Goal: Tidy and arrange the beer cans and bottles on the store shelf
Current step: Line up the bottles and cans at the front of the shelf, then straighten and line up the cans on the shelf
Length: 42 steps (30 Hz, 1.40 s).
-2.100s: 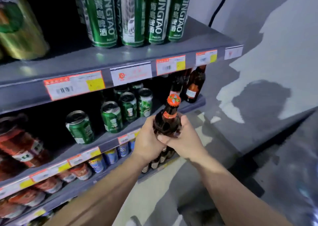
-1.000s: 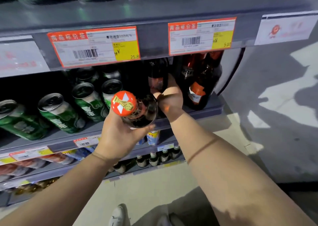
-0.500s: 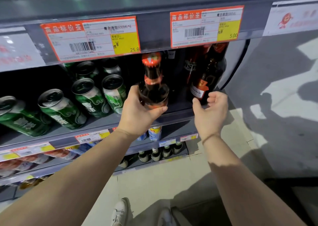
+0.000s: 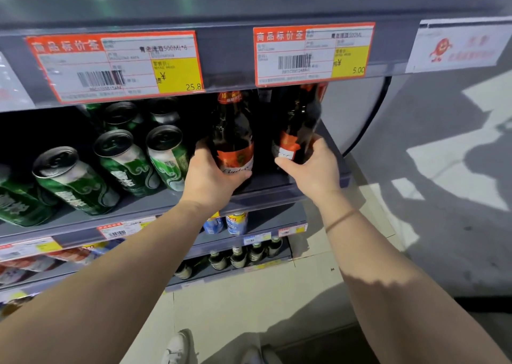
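On the middle shelf stand two brown beer bottles with orange labels. My left hand grips the base of the left bottle, which stands upright near the shelf front. My right hand grips the lower part of the right bottle at the shelf's right end. Both bottle tops are hidden behind the price strip above. Left of the bottles, several green beer cans stand in rows, their tops facing me.
The upper shelf edge with orange price tags hangs low over the bottles. Lower shelves hold blue cans and small green bottles. The grey floor and my shoes are below; a grey wall is at the right.
My left hand has set its bottle upright deeper on the shelf. My right hand, empty and off the shelf half a second ago, has moved in and taken hold of the right bottle.
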Tool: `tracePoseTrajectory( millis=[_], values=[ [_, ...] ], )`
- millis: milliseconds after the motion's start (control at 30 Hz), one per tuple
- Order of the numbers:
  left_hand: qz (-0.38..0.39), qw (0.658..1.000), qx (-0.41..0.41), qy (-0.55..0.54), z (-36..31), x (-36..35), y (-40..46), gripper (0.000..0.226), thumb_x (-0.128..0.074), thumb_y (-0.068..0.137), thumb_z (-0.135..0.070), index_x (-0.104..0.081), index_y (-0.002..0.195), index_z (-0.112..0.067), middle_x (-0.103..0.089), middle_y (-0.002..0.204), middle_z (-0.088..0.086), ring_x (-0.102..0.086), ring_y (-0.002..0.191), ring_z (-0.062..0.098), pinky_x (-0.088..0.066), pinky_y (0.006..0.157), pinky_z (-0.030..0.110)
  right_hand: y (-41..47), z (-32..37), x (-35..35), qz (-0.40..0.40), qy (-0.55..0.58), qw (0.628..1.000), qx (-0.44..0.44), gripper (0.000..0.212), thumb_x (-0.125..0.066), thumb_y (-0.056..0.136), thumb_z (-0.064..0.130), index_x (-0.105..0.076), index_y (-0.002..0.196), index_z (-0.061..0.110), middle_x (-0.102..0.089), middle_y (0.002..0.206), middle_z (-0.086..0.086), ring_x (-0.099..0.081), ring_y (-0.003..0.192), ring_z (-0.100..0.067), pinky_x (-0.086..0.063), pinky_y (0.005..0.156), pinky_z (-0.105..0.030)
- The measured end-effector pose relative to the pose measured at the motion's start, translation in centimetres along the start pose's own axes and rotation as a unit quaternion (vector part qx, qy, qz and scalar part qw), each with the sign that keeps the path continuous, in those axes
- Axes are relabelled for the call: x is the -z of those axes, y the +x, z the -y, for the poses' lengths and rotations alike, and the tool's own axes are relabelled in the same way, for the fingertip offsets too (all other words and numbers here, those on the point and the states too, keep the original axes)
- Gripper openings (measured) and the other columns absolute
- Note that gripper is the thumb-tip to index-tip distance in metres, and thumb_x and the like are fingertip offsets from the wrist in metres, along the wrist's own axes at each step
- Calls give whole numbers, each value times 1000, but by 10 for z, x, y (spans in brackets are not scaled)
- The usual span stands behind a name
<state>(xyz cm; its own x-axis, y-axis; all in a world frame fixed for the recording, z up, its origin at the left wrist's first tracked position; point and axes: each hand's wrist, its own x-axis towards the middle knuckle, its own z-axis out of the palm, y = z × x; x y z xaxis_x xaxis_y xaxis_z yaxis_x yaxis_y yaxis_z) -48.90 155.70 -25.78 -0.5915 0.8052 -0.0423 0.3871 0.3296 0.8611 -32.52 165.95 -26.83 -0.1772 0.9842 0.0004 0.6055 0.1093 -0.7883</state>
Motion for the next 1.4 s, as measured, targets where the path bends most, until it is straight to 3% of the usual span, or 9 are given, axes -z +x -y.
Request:
tracePoseTrajectory(
  millis=[233, 333, 400, 500, 733, 933, 1167, 1267, 1400],
  values=[
    [-21, 999, 43, -19, -4, -6, 1, 60, -81, 78, -27, -46, 122, -6, -53, 99, -6, -50, 91, 11, -39, 80, 23, 15, 5, -16, 82, 42, 996, -14, 57, -77, 74, 21, -47, 123, 18, -61, 115, 0, -59, 104, -17, -51, 91, -35],
    [-8, 998, 53, -25, -4, -4, 3, 61, -81, 78, -29, -46, 125, -10, -54, 97, -9, -51, 91, 10, -39, 82, 23, 26, -6, -12, -33, 102, 993, -50, 42, -68, 70, 9, -48, 106, 18, -63, 97, -3, -63, 83, -17, -53, 81, -34],
    [0, 998, 59, -28, -1, -4, 3, 62, -80, 79, -30, -44, 127, -12, -52, 97, -11, -50, 93, 10, -38, 83, 23, 42, -6, -11, -95, 105, 989, -49, 51, -73, 69, 13, -47, 112, 21, -62, 113, -7, -63, 96, -20, -51, 86, -33],
    [6, 998, 50, -24, 3, -5, 3, 64, -80, 79, -27, -42, 129, -13, -53, 102, -10, -50, 94, 9, -37, 84, 22, 70, 4, -14, -73, 128, 989, -13, 80, -81, 65, 29, -40, 134, 25, -59, 128, 0, -60, 111, -17, -50, 96, -37],
    [8, 999, 35, -23, 4, -3, 4, 63, -81, 78, -23, -44, 128, -14, -53, 99, -12, -50, 93, 7, -37, 83, 20, 72, -9, -3, -66, 110, 992, -10, 66, -87, 59, 37, -52, 114, 25, -69, 103, 7, -66, 90, -16, -55, 79, -34],
    [-10, 997, 51, -61, -2, -4, -6, 61, -83, 76, -22, -47, 123, -11, -56, 107, -6, -53, 97, 8, -39, 83, 18, 4, -11, 35, -146, 121, 982, -6, 66, -88, 59, 31, -54, 114, 21, -64, 99, 13, -63, 93, -7, -50, 91, -30],
    [47, 985, -50, -156, 0, 46, -84, 71, -83, 76, -20, -41, 132, -30, -48, 120, -28, -45, 113, -19, -35, 100, 8, -112, 17, 8, -5, 103, 994, -18, 55, -88, 63, 28, -63, 110, 15, -72, 95, 8, -68, 88, -9, -52, 80, -30],
    [110, 979, -50, -166, 15, 92, -100, 87, -85, 72, -22, -35, 144, -23, -48, 134, -9, -45, 127, 1, -38, 105, 21, -156, 55, -28, 73, 82, 994, -11, 52, -85, 66, 20, -62, 113, 17, -68, 85, 8, -63, 76, -13, -41, 64, -23],
    [122, 983, -52, -125, 46, 172, -108, 88, -89, 64, -24, -42, 139, -21, -58, 127, -6, -57, 114, 6, -47, 101, 31, -197, 105, -96, 143, 77, 986, 25, 69, -84, 63, 29, -51, 123, 40, -67, 92, 18, -63, 85, -14, -48, 74, -30]
  ],
)
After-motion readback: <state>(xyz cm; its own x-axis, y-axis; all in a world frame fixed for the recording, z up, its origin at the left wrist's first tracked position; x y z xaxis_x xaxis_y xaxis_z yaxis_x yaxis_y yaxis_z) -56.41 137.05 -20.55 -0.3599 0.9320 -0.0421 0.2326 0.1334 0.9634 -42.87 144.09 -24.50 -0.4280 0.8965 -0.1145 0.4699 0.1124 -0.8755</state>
